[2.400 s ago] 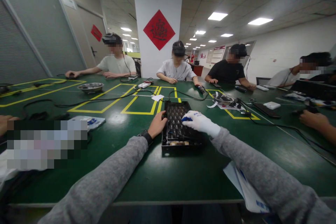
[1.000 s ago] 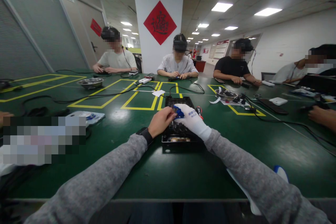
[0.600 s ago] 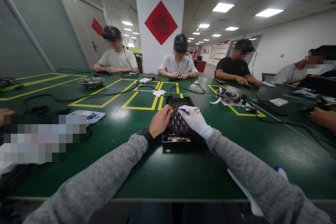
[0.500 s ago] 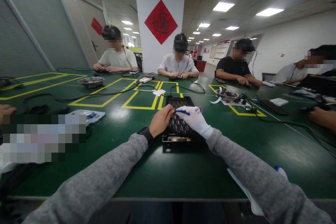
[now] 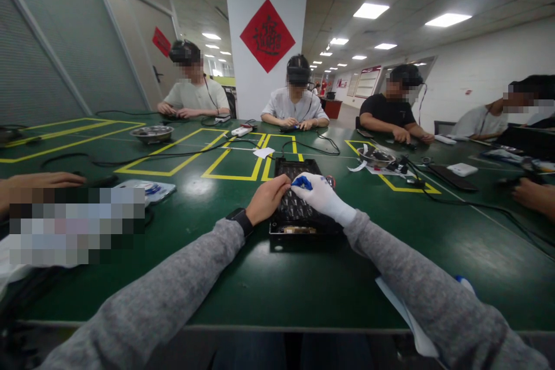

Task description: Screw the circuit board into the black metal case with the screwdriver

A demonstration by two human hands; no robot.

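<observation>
My left hand (image 5: 269, 199) is bare, with a black band on the wrist, and its fingers are closed in a pinch. My right hand (image 5: 319, 193) wears a white glove with blue on the inner fingers, and these are also curled shut. Both sets of fingertips meet above a black case (image 5: 299, 208); whatever is between them is hidden or too small to name. The case lies flat, its patterned upper face partly covered by my right hand. At its near end a gap shows pale brownish parts. Beside the gloved hand a small red round thing (image 5: 332, 181) peeks out.
Metal bowls (image 5: 151, 134) (image 5: 376, 156), black cables and a scrap of white paper (image 5: 263, 152) lie on the green table (image 5: 243, 277). A blister-like pack (image 5: 161, 191) is at left. A white and blue cloth item (image 5: 407, 312) lies under my right forearm. Several people sit around.
My right fingers have curled and turned, showing more bunched blue. A co-worker's hand at the left has reached further in over the table. The case stays in place.
</observation>
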